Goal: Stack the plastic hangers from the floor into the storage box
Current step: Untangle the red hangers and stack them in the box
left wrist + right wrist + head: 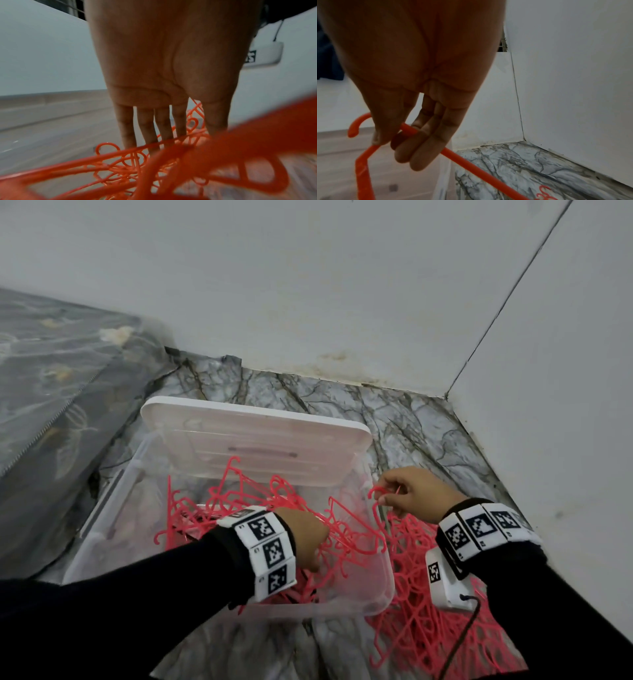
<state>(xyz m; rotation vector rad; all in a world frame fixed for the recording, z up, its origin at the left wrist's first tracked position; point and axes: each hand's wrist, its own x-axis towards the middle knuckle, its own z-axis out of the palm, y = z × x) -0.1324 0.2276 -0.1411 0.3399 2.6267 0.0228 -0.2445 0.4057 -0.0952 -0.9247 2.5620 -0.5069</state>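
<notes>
Head view – right hand (pixel 416 494) pinching thin, perhaps plastic hanger (pixel 376 501)

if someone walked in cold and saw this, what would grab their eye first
The tangle of bright pink-red hangers filling the clear storage box, with more heaped on the marble floor to its right. Next, the two hands: the left hand reaches down into the box with fingers straight, while the right hand pinches one hanger near its hook at the box's right edge. The box's lid stands propped at the back.
</notes>
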